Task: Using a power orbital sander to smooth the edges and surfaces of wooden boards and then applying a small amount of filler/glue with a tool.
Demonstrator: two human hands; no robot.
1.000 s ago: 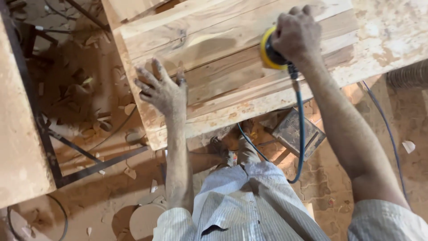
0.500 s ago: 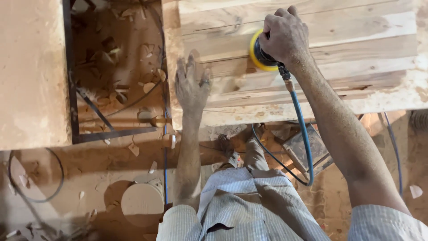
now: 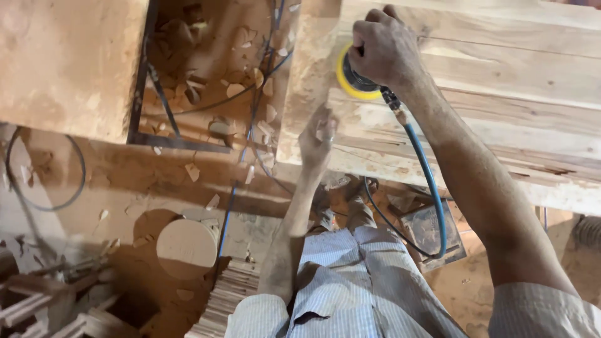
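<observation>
A wide slab of pale wooden planks [image 3: 513,81] lies across the upper right. My right hand [image 3: 385,47] grips a round sander with a yellow pad [image 3: 345,78], pressed on the slab near its left end. A blue air hose [image 3: 432,188] runs from the sander down past my forearm. My left hand [image 3: 318,139] rests flat on the slab's near left corner, fingers spread, just below the sander.
A dusty board [image 3: 69,62] fills the upper left. Between the boards, a metal frame [image 3: 141,94] surrounds wood offcuts [image 3: 228,91] and cables on the floor. A round wooden disc [image 3: 186,244] and stacked slats [image 3: 225,294] lie below. A dark box [image 3: 429,228] sits near my feet.
The view has shifted left, so the slab sits further right in frame. The sander and my right hand have moved toward the slab's left end; my left hand stays on the near edge.
</observation>
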